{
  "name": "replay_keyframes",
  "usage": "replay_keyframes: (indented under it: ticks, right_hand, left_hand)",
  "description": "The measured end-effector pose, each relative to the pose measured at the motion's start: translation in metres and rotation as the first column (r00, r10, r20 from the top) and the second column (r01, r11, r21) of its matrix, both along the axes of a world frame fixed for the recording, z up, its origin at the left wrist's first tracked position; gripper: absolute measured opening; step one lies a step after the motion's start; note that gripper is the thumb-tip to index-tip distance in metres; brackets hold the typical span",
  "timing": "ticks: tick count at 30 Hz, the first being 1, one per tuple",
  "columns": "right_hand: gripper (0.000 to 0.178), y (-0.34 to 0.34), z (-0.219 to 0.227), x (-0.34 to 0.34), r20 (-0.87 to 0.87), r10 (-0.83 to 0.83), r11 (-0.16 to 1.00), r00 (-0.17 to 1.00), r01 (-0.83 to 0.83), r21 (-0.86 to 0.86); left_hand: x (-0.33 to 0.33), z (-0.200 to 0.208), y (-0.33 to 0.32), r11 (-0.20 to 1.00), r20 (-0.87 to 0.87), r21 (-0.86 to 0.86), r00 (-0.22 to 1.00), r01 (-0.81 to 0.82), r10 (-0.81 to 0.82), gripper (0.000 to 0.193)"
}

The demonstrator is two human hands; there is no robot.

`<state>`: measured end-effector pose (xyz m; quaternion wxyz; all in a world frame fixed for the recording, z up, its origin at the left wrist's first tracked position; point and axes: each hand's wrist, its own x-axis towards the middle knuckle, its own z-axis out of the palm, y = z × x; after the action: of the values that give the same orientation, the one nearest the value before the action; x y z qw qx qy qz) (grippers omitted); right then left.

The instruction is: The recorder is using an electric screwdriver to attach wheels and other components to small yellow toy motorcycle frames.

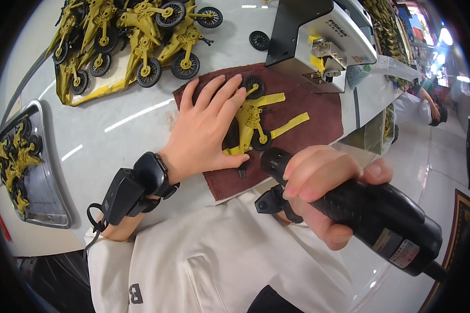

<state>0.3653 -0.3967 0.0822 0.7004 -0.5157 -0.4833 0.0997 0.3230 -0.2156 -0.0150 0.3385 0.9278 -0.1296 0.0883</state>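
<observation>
A yellow toy motorcycle (249, 122) with black wheels lies on a dark red-brown cloth (321, 99) in front of me. My left hand (201, 125) rests over its left part, fingers spread and thumb stretched out along the near side; the palm hides some of the toy. Two flat yellow strips (290, 125) reach rightward from the toy; whether they are joined to it I cannot tell. My right hand (321, 172) is wrapped around a black electric screwdriver (381, 214). The tool's front end points left, near the lower wheel, and its cable leaves at the lower right.
Many yellow toy motorcycles (141, 44) are heaped on a tray at the back left. A metal tray (47, 201) at the far left holds more yellow and black parts. A white and black screw feeder (318, 44) stands behind the cloth, beside a loose black wheel (259, 40).
</observation>
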Motion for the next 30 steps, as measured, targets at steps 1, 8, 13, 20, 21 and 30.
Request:
replay_keyframes:
  ticks: [1, 8, 13, 20, 21, 30]
  right_hand:
    - [0.075, 0.001, -0.003, -0.002, -0.003, 0.007, 1.000, 1.000, -0.007, 0.002]
    - [0.060, 0.018, -0.015, -0.003, -0.087, -0.139, 0.988, 0.986, 0.132, -0.081]
    - [0.053, 0.032, -0.022, -0.002, 0.004, -0.176, 0.982, 0.984, 0.176, -0.065]
    - [0.051, 0.036, -0.022, -0.012, -0.033, -0.248, 0.959, 0.968, 0.250, 0.131]
    - [0.054, 0.027, -0.013, -0.008, -0.093, -0.268, 0.947, 0.959, 0.280, 0.155]
    - [0.054, -0.033, 0.024, 0.045, -0.301, -0.582, 0.702, 0.756, 0.653, 0.282]
  left_hand:
    - [-0.001, 0.000, 0.000, 1.000, 0.002, -0.006, 1.000, 0.002, -0.002, 0.092]
    - [0.004, 0.001, -0.003, 0.999, 0.018, -0.041, 1.000, 0.006, -0.005, 0.090]
    - [0.002, 0.002, 0.005, 0.999, 0.022, -0.042, 1.000, -0.018, 0.019, 0.091]
    - [-0.004, 0.012, 0.003, 0.991, 0.035, -0.130, 0.999, -0.003, 0.007, 0.092]
    - [-0.003, 0.023, 0.002, 0.990, 0.040, -0.138, 0.999, 0.037, -0.032, 0.093]
    - [-0.170, 0.052, 0.179, 0.584, 0.231, 0.079, 0.584, -0.808, 0.778, 0.084]
